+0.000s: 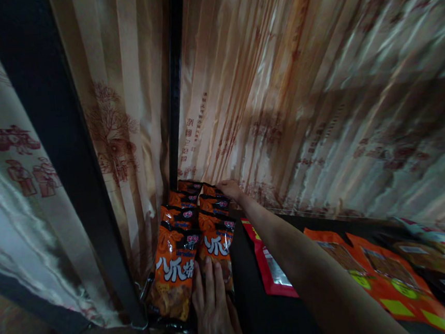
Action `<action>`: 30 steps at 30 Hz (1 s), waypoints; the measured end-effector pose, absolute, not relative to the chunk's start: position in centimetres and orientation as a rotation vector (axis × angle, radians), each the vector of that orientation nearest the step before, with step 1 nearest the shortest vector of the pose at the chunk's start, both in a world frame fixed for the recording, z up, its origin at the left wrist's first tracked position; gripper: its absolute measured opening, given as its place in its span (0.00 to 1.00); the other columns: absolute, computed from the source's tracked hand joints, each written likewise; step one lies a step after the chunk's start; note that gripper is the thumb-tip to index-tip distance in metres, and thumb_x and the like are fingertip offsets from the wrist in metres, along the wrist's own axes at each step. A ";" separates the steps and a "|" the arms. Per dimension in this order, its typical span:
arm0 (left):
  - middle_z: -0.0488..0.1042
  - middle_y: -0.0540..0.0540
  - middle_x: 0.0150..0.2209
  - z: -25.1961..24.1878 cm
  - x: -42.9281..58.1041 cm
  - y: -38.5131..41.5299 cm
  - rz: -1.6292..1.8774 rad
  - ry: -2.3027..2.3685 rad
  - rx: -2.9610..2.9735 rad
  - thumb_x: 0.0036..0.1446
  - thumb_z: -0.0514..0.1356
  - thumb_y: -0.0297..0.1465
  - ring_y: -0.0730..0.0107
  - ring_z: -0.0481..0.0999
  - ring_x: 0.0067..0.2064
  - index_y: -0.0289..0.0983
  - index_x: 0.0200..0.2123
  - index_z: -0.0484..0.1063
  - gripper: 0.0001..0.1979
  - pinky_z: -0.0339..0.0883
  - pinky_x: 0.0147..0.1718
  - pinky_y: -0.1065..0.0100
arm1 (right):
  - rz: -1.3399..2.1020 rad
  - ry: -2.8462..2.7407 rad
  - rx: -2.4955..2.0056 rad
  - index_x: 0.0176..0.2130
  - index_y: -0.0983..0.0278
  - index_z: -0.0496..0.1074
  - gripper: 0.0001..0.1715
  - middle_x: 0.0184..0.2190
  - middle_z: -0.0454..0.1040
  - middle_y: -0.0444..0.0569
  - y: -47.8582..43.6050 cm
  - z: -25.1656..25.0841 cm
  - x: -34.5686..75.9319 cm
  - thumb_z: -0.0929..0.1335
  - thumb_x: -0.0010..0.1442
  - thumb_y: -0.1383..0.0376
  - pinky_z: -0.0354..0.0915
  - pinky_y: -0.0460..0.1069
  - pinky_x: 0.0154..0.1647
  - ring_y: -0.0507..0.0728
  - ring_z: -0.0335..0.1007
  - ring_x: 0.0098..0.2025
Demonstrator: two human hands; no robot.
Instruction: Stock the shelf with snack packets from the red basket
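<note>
Orange-and-black snack bags [173, 275] stand in two overlapping rows on the black shelf [254, 310], in the corner by the curtain. My left hand [214, 303] lies with fingers stretched out against the lower front of the foremost bag in the right row [217, 244]. My right hand [230, 189] reaches to the back of that row. Its fingers are closed at the black top edge of the rearmost bag [211, 190]; the fingertips are small and partly hidden.
A red packet [272, 266] lies right of the rows, partly behind my right forearm. Orange packets [395, 276] and other packs [432, 252] lie farther right. Black frame posts [61, 150] and printed curtains [262, 90] bound the shelf at left and back.
</note>
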State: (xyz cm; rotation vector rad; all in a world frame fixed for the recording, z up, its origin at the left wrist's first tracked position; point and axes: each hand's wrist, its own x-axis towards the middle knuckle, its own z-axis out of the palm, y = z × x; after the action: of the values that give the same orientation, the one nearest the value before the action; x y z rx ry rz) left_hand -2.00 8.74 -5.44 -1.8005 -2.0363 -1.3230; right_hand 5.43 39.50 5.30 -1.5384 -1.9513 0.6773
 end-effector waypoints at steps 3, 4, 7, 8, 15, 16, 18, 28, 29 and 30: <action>0.55 0.48 0.64 -5.4 -2.0 8.7 -1.328 -2.031 -1.808 0.50 0.49 0.16 0.56 0.45 0.67 0.42 0.65 0.42 0.39 0.52 0.59 0.53 | 0.662 -1.938 -1.560 0.31 0.63 0.77 0.12 0.24 0.77 0.45 39.5 5.2 5.3 0.66 0.55 0.61 0.64 0.44 0.33 0.54 0.73 0.32; 0.55 0.47 0.64 -5.4 -2.0 8.7 -1.327 -2.028 -1.812 0.50 0.48 0.16 0.56 0.45 0.67 0.41 0.65 0.42 0.40 0.53 0.59 0.53 | 0.657 -1.935 -1.564 0.31 0.63 0.77 0.12 0.24 0.77 0.45 39.5 5.1 5.2 0.66 0.55 0.62 0.64 0.44 0.33 0.54 0.73 0.32; 0.56 0.47 0.64 -5.4 -2.0 8.8 -1.322 -2.031 -1.812 0.50 0.48 0.16 0.56 0.45 0.67 0.41 0.65 0.42 0.39 0.52 0.59 0.52 | 0.648 -1.933 -1.574 0.32 0.63 0.78 0.11 0.25 0.77 0.46 39.7 5.0 5.1 0.66 0.54 0.62 0.64 0.44 0.32 0.54 0.73 0.32; 0.56 0.47 0.64 -5.4 -2.0 8.8 -1.322 -2.035 -1.812 0.51 0.48 0.16 0.56 0.45 0.67 0.41 0.65 0.42 0.39 0.52 0.59 0.52 | 0.647 -1.934 -1.577 0.32 0.63 0.78 0.11 0.25 0.77 0.46 39.7 5.0 5.2 0.66 0.54 0.62 0.64 0.44 0.32 0.54 0.73 0.32; 0.55 0.46 0.64 -5.2 -2.0 8.7 -1.319 -2.026 -1.836 0.50 0.48 0.15 0.56 0.44 0.67 0.40 0.65 0.42 0.39 0.52 0.59 0.52 | 0.617 -1.931 -1.645 0.31 0.65 0.78 0.12 0.28 0.78 0.48 40.0 4.9 5.2 0.65 0.54 0.64 0.63 0.44 0.30 0.54 0.73 0.32; 0.55 0.46 0.64 -5.2 -2.1 8.7 -1.319 -2.029 -1.835 0.50 0.48 0.15 0.56 0.43 0.67 0.40 0.65 0.42 0.39 0.52 0.59 0.52 | 0.614 -1.930 -1.656 0.31 0.65 0.78 0.12 0.29 0.78 0.48 40.0 4.9 5.1 0.65 0.54 0.64 0.64 0.44 0.30 0.54 0.73 0.32; 0.55 0.46 0.64 -5.1 -2.1 8.6 -1.317 -2.032 -1.828 0.50 0.48 0.16 0.56 0.44 0.67 0.39 0.65 0.43 0.39 0.52 0.59 0.52 | 0.609 -1.925 -1.672 0.32 0.64 0.78 0.11 0.30 0.78 0.48 40.0 4.9 4.9 0.66 0.54 0.63 0.64 0.44 0.31 0.54 0.73 0.32; 0.56 0.47 0.64 -5.5 -2.3 8.8 -1.293 -2.042 -1.836 0.51 0.49 0.16 0.55 0.45 0.67 0.40 0.64 0.45 0.38 0.53 0.59 0.51 | 0.577 -1.926 -1.732 0.35 0.63 0.78 0.12 0.31 0.79 0.47 39.5 4.9 4.6 0.67 0.55 0.60 0.66 0.44 0.34 0.55 0.75 0.34; 0.55 0.47 0.64 -5.5 -2.3 8.8 -1.293 -2.042 -1.834 0.50 0.49 0.16 0.56 0.45 0.67 0.40 0.64 0.45 0.38 0.53 0.59 0.52 | 0.574 -1.930 -1.736 0.36 0.63 0.77 0.12 0.31 0.79 0.47 39.5 4.9 4.6 0.66 0.55 0.60 0.66 0.44 0.34 0.55 0.75 0.35; 0.55 0.47 0.64 -5.4 -2.3 8.8 -1.294 -2.038 -1.832 0.50 0.49 0.16 0.56 0.45 0.67 0.40 0.65 0.45 0.38 0.53 0.59 0.52 | 0.570 -1.936 -1.739 0.36 0.63 0.77 0.13 0.31 0.79 0.47 39.5 4.9 4.6 0.66 0.55 0.61 0.66 0.44 0.35 0.55 0.75 0.35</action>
State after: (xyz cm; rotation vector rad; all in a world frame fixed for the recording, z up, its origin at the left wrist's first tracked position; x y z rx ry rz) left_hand -2.29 8.75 -5.43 -1.8324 -2.0378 -1.2935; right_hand 4.61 39.51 4.94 -1.7389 -1.9359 0.5699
